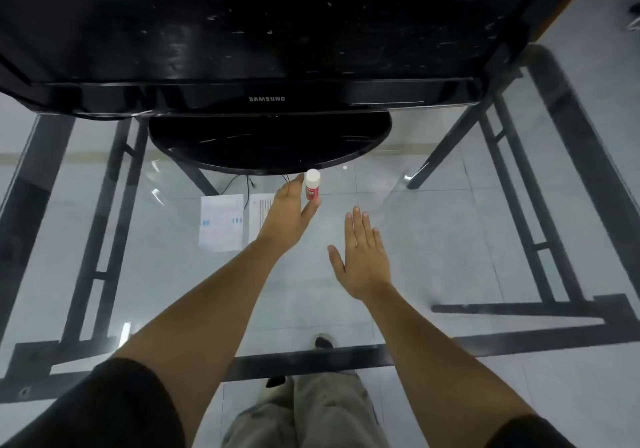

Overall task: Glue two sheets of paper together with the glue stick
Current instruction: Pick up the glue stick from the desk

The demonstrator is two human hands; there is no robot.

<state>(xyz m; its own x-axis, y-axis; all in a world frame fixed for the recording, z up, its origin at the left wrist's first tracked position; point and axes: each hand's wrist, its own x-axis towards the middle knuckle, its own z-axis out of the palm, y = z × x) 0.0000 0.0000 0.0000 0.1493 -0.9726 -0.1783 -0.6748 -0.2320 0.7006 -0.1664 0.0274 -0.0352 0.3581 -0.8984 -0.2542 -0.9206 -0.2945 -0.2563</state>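
Observation:
The glue stick, a red tube with a white cap, stands upright on the glass table just in front of the monitor's foot. My left hand is stretched out to it, with the fingers along the tube's left side and the thumb at its base. The fingers are straight, not curled round the tube. One printed paper sheet lies flat to the left. A second sheet lies beside it, partly hidden under my left wrist. My right hand hovers flat, fingers spread, holding nothing, to the right of and nearer than the glue stick.
A black Samsung monitor on a round foot fills the far side of the glass table. Through the glass show the black table frame, the tiled floor and the person's legs.

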